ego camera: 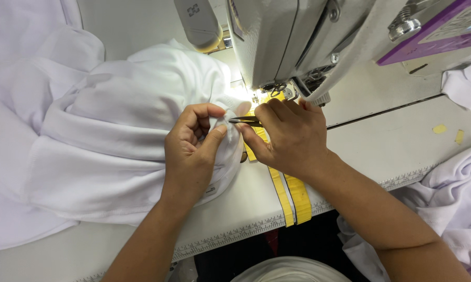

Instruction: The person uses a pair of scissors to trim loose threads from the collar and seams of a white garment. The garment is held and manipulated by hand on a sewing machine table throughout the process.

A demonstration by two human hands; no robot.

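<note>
Nearest, the left hand [193, 143] pinches a fold of the white garment [120, 136] on the desk [246, 209]. Just beside it the right hand [290, 136] grips small dark snips [246, 121], their tips at the pinched edge. Beyond, the sewing machine [298, 42] lights its needle area over yellow tape strips [293, 196]. The cloth lies out from under the needle, so this looks like trimming; most of the garment is bunched to the left.

Sewing machine [293, 42]: directly beyond the fingertips. Yellow tape strips [293, 196]: on the table [371, 151], running from beneath the fingers toward the near edge. Folded white cloth [468, 83]: far right of the fingers.
</note>
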